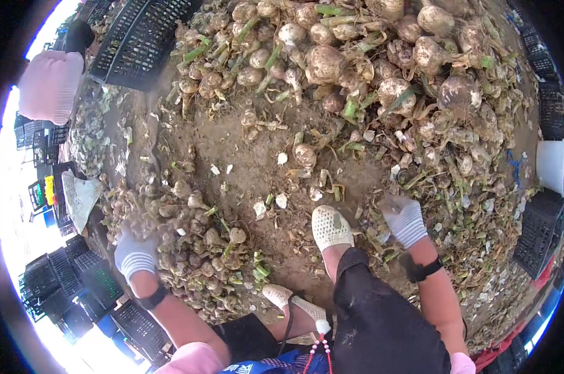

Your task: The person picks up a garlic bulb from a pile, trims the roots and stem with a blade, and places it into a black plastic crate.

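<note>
My left hand (135,250), in a white knit glove with a striped cuff, reaches down to the left edge of a pile of small garlic bulbs (207,258). Its soiled fingers blur into the bulbs there. My right hand (403,219), gloved the same way, is low over scattered garlic stalks and peelings (440,268) to the right of my shoe. Dirt and blur smear its fingertips, and I cannot tell what they hold. Ahead lies a large heap of bigger garlic bulbs (325,65), many with green or dry stems.
My white perforated shoe (331,227) stands on bare soil between the piles. A black plastic crate (142,43) is at the upper left, beside a person in a pink sleeve (51,84). Stacked crates (73,283) line the left; a white bucket (551,165) and dark crate (538,232) are at right.
</note>
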Demonstrator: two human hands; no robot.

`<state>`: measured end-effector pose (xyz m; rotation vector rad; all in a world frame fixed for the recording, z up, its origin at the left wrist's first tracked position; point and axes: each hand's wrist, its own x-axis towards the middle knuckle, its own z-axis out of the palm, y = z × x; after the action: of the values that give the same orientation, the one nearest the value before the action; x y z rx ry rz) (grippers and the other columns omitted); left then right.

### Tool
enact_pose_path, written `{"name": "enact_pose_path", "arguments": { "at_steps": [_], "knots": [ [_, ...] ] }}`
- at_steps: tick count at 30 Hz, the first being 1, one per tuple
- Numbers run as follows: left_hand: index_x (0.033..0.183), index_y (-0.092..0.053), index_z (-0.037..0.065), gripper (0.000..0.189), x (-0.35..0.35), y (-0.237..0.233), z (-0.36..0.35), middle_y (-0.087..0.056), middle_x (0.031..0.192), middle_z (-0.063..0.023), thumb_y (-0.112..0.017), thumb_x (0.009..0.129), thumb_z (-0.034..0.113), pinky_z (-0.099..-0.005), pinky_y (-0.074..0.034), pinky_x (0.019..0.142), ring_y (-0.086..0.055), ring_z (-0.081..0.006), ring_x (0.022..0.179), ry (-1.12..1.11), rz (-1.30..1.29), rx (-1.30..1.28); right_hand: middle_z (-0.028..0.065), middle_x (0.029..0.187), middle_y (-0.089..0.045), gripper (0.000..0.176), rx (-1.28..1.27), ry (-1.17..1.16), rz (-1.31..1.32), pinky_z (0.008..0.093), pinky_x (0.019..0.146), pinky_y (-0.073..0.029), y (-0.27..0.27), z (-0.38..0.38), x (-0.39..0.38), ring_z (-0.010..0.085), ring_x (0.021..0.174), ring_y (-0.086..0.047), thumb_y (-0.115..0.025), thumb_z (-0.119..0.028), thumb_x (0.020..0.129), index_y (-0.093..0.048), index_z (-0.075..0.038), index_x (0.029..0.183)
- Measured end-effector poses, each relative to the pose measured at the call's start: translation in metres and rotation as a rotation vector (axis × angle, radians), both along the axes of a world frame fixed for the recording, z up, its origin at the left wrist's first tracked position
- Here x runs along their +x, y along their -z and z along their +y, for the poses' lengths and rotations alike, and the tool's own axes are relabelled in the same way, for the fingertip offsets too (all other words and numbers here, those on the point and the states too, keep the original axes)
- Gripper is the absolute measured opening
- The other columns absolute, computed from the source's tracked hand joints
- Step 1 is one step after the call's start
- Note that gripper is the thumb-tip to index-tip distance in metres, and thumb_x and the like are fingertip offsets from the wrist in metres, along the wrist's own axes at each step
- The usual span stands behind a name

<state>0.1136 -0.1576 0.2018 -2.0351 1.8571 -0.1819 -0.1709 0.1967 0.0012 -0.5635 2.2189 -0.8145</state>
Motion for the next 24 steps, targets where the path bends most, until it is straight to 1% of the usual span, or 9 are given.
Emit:
{"name": "enact_pose_path", "arguments": {
  "at_steps": [2, 3, 4, 6, 9, 12, 20, 23, 24],
  "knots": [
    [0.128, -0.048, 0.002, 0.065, -0.013, 0.023, 0.012, -0.048, 0.132, -0.0199, -0.072, 0.069, 0.014, -0.0376, -0.041, 0.101, -0.051, -0.0303, 0.118, 0.451, 0.195, -0.008, 0.0198, 0.073, -0.065, 0.017, -0.118, -0.041, 0.013, 0.0329, 0.061, -0.050, -0.011, -0.022, 0.004, 0.0268, 0.063, -0.063, -0.062, -0.014, 0.079, -0.068, 0.000, 0.086],
    [0.128, -0.049, 0.004, 0.063, -0.055, 0.028, 0.038, -0.045, 0.135, -0.0198, -0.070, 0.069, 0.009, -0.0430, -0.037, 0.105, -0.046, -0.0319, 0.124, 0.391, 0.732, 0.198, 0.0201, 0.074, -0.065, 0.017, -0.093, -0.067, 0.030, 0.0345, 0.062, -0.050, -0.008, -0.031, 0.004, 0.0294, 0.065, -0.064, -0.063, -0.016, 0.079, -0.068, -0.001, 0.086],
    [0.127, -0.050, 0.008, 0.060, -0.065, 0.068, 0.040, -0.044, 0.137, -0.0179, -0.069, 0.070, 0.004, -0.0466, -0.036, 0.105, -0.043, -0.0341, 0.125, 0.938, 0.523, 0.146, 0.0204, 0.075, -0.065, 0.018, -0.066, -0.087, 0.045, 0.0361, 0.063, -0.050, -0.004, -0.037, 0.004, 0.0319, 0.066, -0.064, -0.064, -0.017, 0.078, -0.068, -0.001, 0.086],
    [0.126, -0.050, 0.011, 0.065, -0.136, 0.105, 0.057, -0.044, 0.136, -0.0142, -0.073, 0.066, 0.008, -0.0449, -0.036, 0.105, -0.040, -0.0321, 0.128, 1.251, 0.481, 0.415, 0.0213, 0.076, -0.065, 0.019, -0.137, -0.100, 0.041, 0.0387, 0.065, -0.050, 0.004, -0.040, 0.002, 0.0361, 0.070, -0.063, -0.064, -0.019, 0.079, -0.068, -0.001, 0.085],
    [0.128, -0.048, 0.013, 0.059, -0.183, 0.202, 0.062, -0.041, 0.138, -0.0064, -0.064, 0.072, 0.005, -0.0433, -0.048, 0.090, -0.050, -0.0350, 0.113, 1.488, 0.355, 0.690, 0.0183, 0.077, -0.066, 0.020, -0.132, -0.045, 0.024, 0.0334, 0.063, -0.050, -0.011, -0.029, 0.003, 0.0248, 0.066, -0.065, -0.064, -0.018, 0.080, -0.068, 0.000, 0.088],
    [0.130, -0.046, 0.013, 0.058, -0.181, 0.197, 0.063, -0.041, 0.138, -0.0070, -0.062, 0.074, 0.004, -0.0412, -0.051, 0.084, -0.054, -0.0328, 0.107, 1.575, 0.170, 0.634, 0.0154, 0.078, -0.068, 0.020, -0.124, 0.041, -0.064, 0.0295, 0.063, -0.050, -0.002, -0.009, 0.006, 0.0182, 0.067, -0.064, -0.064, -0.016, 0.080, -0.068, 0.001, 0.090],
    [0.134, -0.039, 0.004, 0.080, -0.160, 0.190, 0.046, -0.048, 0.131, -0.0201, -0.077, 0.064, 0.009, -0.0356, -0.048, 0.093, -0.057, -0.0284, 0.108, 1.055, 0.263, 0.761, 0.0155, 0.072, -0.065, 0.019, -0.156, -0.044, 0.083, 0.0341, 0.061, -0.050, -0.012, -0.040, 0.003, 0.0299, 0.065, -0.063, -0.066, -0.019, 0.079, -0.066, 0.000, 0.081],
    [0.127, -0.043, -0.001, 0.082, -0.145, 0.177, 0.068, -0.057, 0.117, -0.0129, -0.082, 0.058, 0.020, -0.0317, -0.046, 0.092, -0.056, -0.0175, 0.099, 0.137, 1.387, 1.205, 0.0138, 0.074, -0.063, 0.019, -0.093, -0.268, 0.273, 0.0391, 0.063, -0.050, -0.023, -0.060, -0.005, 0.0340, 0.069, -0.061, -0.068, -0.022, 0.075, -0.063, -0.004, 0.076],
    [0.127, -0.043, -0.001, 0.082, -0.139, 0.170, 0.071, -0.057, 0.117, -0.0129, -0.082, 0.058, 0.020, -0.0317, -0.046, 0.092, -0.056, -0.0175, 0.099, 0.135, 1.388, 1.197, 0.0131, 0.077, -0.063, 0.018, -0.093, -0.414, 0.435, 0.0408, 0.064, -0.050, -0.028, -0.066, -0.006, 0.0345, 0.071, -0.061, -0.068, -0.023, 0.074, -0.062, -0.005, 0.077]
  ]
}}
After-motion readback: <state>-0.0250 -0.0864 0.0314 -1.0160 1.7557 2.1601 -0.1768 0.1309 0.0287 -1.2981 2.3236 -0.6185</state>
